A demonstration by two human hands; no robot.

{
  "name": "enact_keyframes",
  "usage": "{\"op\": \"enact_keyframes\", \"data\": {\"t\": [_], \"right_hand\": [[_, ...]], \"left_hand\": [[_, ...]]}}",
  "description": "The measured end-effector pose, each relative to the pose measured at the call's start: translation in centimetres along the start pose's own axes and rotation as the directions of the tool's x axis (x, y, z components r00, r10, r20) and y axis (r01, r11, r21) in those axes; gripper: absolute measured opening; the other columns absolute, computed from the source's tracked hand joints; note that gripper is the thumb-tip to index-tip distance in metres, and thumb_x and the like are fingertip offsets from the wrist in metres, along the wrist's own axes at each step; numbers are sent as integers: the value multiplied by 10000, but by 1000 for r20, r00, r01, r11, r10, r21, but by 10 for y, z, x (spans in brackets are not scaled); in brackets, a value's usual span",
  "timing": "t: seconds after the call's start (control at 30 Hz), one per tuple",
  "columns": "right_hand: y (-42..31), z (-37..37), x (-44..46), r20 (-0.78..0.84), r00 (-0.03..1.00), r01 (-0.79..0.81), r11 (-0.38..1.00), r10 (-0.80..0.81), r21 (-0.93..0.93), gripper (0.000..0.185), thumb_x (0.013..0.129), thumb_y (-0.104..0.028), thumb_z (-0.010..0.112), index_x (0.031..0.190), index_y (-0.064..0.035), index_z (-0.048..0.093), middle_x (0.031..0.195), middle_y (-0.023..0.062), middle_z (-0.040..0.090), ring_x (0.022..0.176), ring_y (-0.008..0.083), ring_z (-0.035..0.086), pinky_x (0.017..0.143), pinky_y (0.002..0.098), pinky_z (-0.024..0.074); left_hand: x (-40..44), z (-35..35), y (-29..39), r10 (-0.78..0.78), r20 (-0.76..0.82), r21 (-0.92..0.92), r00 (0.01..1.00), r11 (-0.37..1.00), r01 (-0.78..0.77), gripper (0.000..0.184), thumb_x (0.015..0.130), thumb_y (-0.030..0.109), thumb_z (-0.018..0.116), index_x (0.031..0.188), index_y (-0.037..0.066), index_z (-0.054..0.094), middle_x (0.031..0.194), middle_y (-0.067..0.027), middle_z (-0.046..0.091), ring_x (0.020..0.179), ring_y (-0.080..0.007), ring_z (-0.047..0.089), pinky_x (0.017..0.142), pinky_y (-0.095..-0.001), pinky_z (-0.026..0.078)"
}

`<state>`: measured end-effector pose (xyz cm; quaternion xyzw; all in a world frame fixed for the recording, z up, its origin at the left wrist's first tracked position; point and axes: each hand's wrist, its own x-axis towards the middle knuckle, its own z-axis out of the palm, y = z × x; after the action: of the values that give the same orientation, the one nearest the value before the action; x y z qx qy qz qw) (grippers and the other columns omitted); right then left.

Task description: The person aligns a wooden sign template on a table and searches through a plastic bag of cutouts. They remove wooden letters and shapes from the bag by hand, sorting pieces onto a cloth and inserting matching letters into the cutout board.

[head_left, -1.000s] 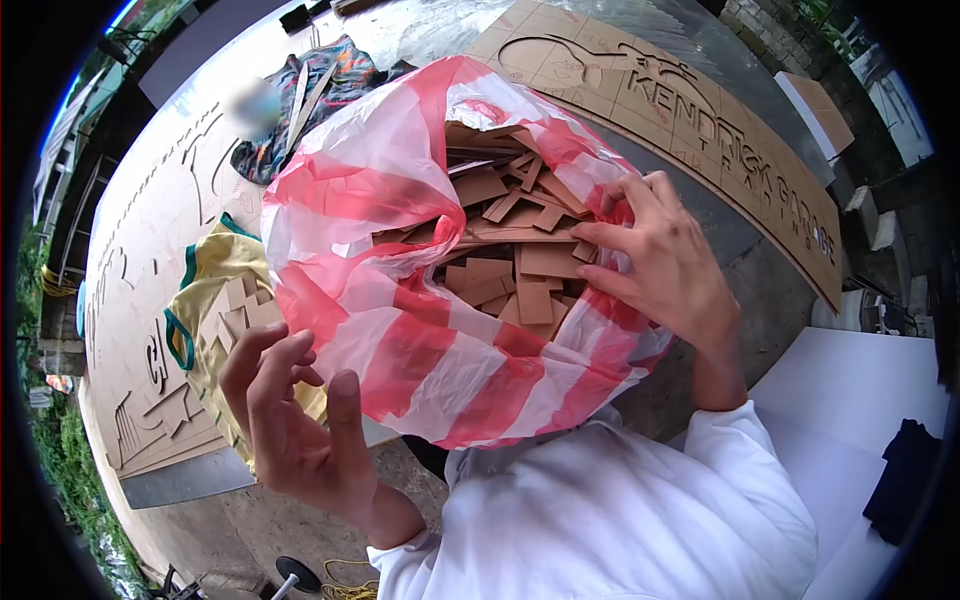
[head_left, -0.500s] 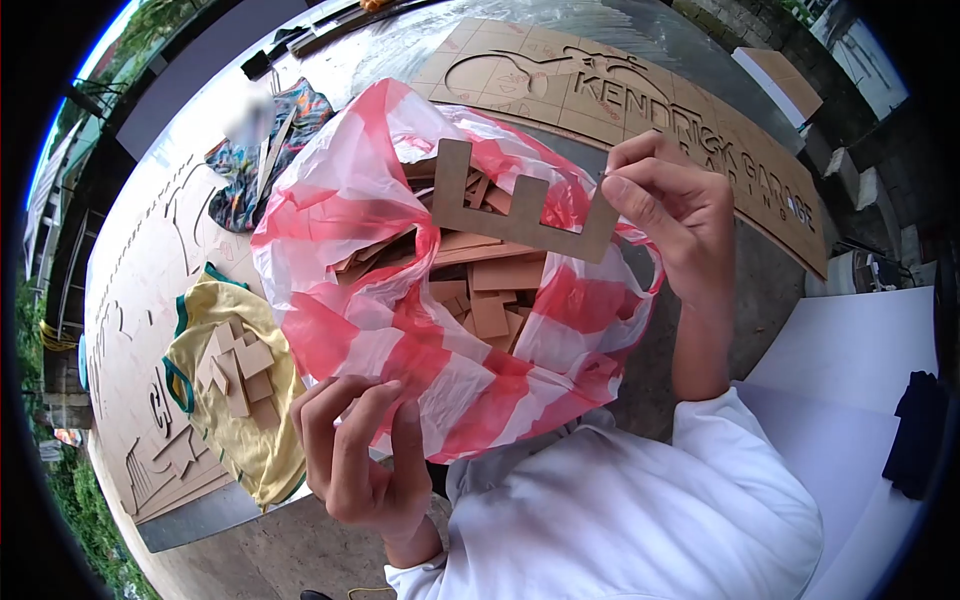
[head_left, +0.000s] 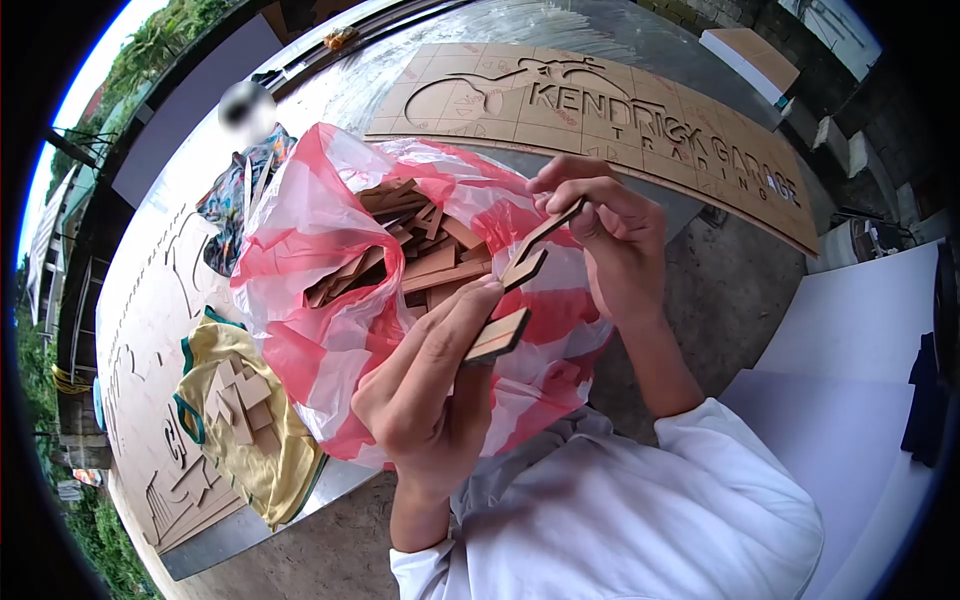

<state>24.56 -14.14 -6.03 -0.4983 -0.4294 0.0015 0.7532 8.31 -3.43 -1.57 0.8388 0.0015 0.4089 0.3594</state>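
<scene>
A brown E-shaped cutout (head_left: 498, 338) of thin board is between my hands, seen tilted and partly edge-on. My left hand (head_left: 425, 390) pinches it near the middle. The fingers of my right hand (head_left: 615, 220) grip its upper right end. Beneath the cutout stands a red-and-white striped plastic bag (head_left: 290, 300), its mouth spread wide. Many flat brown board offcuts (head_left: 445, 262) lie jumbled inside the bag. Part of the cutout is hidden behind my left fingers.
A yellow garment with green trim (head_left: 290, 450) lies at left, with small board pieces (head_left: 240, 400) on top. Behind the bag rests a large cut-out board (head_left: 480, 110) lettered "KENDRICK GARAGE TRADING". A patterned cloth (head_left: 220, 210) lies farther back; white panels (head_left: 850, 320) are at right.
My left hand has come up from the bag's near side and taken hold of the cutout. The cutout has turned from face-on to tilted, and my right hand has moved slightly left and down.
</scene>
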Motion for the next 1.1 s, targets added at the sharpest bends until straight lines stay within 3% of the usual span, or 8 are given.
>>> {"op": "enact_keyframes", "data": {"t": [0.03,0.1,0.2,0.33,0.57,0.77,0.97,1.1], "right_hand": [[-1,10,-2,-8,1000,6,1000,-6,-6,311,929,-262,588,1022,29,648,1025,99,585,899,151,577,809,268,469],[-11,29,-18,-56,872,-294,610,487,736,748,931,-609,369,1359,3,412,1305,202,480,1224,309,463,1052,432,342],[-34,17,-33,40,823,-235,275,567,932,868,915,-679,180,1457,-1,194,1512,196,204,1399,370,194,1133,509,200],[-17,-11,-36,-153,859,-25,339,489,941,747,957,-574,199,1470,-31,180,1537,171,156,1418,375,127,1137,528,188],[-14,-27,-59,-140,963,-91,768,230,634,635,985,-413,254,1501,-78,96,1573,100,27,1447,289,47,1156,448,145],[-5,-68,-84,-348,874,124,536,340,835,623,1000,-413,251,1493,-58,109,1564,92,93,1445,230,85,1164,401,149],[-1,-121,-88,-411,823,132,572,392,810,593,1010,-410,257,1489,-80,138,1561,94,113,1444,217,95,1161,389,174],[-11,-103,-102,-372,831,91,558,414,825,571,1008,-391,262,1488,-96,173,1547,92,177,1432,214,152,1143,368,201]], "left_hand": [[2,18,1,94,-96,63,991,994,-89,343,714,-90,593,1052,-76,649,966,-195,684,872,-328,690,748,-345,555],[-1,50,2,153,-116,182,981,975,-131,354,756,-58,566,1106,-80,620,1105,-216,640,1011,-353,645,824,-386,536],[-6,82,10,17,316,253,949,962,-102,422,900,83,508,1308,-23,492,1359,-198,473,1304,-357,410,1052,-460,347],[-13,85,16,-39,590,175,807,981,-80,946,806,670,470,1435,-15,296,1475,-205,314,1401,-355,234,1123,-483,169],[7,150,4,-60,430,244,901,968,-52,1006,839,730,306,1467,-38,142,1530,-216,162,1436,-357,86,1146,-472,41],[1,205,19,98,535,48,839,988,-146,1039,822,751,311,1458,-57,160,1528,-233,151,1440,-347,67,1129,-519,-15],[-32,199,53,413,762,-357,499,911,-208,947,807,697,443,1427,-7,316,1503,-174,277,1406,-316,241,1126,-493,175],[6,229,27,265,517,-203,814,962,-183,929,828,640,477,1422,-48,285,1492,-205,275,1409,-336,215,1134,-478,154]]}}
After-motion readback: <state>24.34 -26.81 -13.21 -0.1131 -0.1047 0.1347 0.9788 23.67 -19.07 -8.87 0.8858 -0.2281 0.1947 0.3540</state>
